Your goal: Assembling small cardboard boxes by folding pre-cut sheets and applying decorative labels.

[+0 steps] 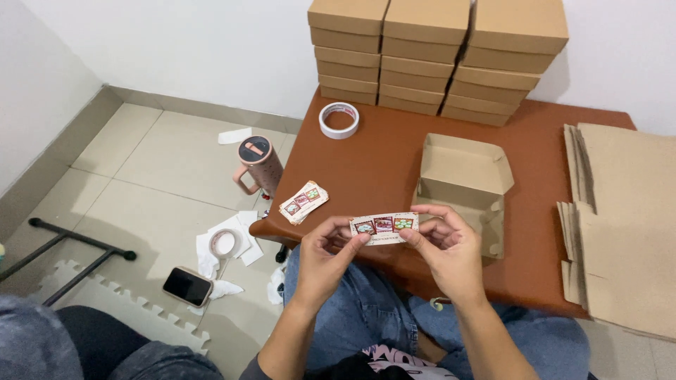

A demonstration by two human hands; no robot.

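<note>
A small printed sticker label (384, 226) with three coloured pictures is held level between both hands above the near edge of the brown table (380, 162). My left hand (325, 262) pinches its left end, my right hand (445, 250) its right end. Just beyond my right hand sits an open cardboard box (465, 179) with its lid raised. A small pile of the same labels (303, 201) lies at the table's near left corner.
Stacked closed cardboard boxes (436, 56) stand at the table's back; a tape roll (339, 119) lies before them. Flat cardboard blanks (620, 218) are piled on the right. On the floor: a pink tumbler (258, 164), another tape roll (225, 243), paper scraps, a phone (187, 286).
</note>
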